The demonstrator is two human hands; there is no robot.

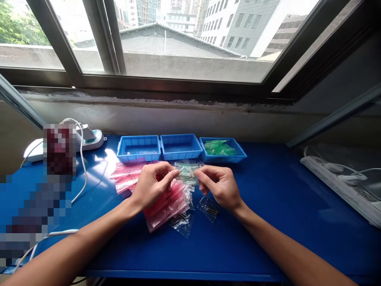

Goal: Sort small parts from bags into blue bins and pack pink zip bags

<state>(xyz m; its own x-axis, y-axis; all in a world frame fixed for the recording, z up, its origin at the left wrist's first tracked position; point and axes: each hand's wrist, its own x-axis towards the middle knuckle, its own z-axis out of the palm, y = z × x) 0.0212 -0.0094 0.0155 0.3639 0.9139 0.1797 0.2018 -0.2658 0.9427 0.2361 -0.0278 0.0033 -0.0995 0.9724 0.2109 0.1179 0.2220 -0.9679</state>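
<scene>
In the head view, both hands meet over the middle of the blue surface [268, 190] and hold one small clear bag [187, 172] with pale green contents between them. The left hand [151, 186] pinches the left edge of the bag, its grip clamped on it with thumb and fingers. The right hand [218, 184] pinches the right edge in the same way, so its grip is closed on the same bag. The bag is lifted a little above the surface, just in front of the middle tray.

Under the left hand lies a pile of pink bags [157, 194], spread out to the left and toward the person. Beside this pile, a few clear bags [195, 212] with small dark parts inside lie flat on the surface, below the right hand.

Behind the hands, three blue trays stand in a row, touching each other. The left tray [138, 147] holds something clear that is hard to make out. The middle tray [180, 146] shows only its bottom. The right tray [223, 151] holds green bags [219, 147].

At the far left a white power strip [87, 137] lies with a white cable [81, 159] running over the surface. Another power strip [342, 180] is at the right edge, next to the surface.
</scene>
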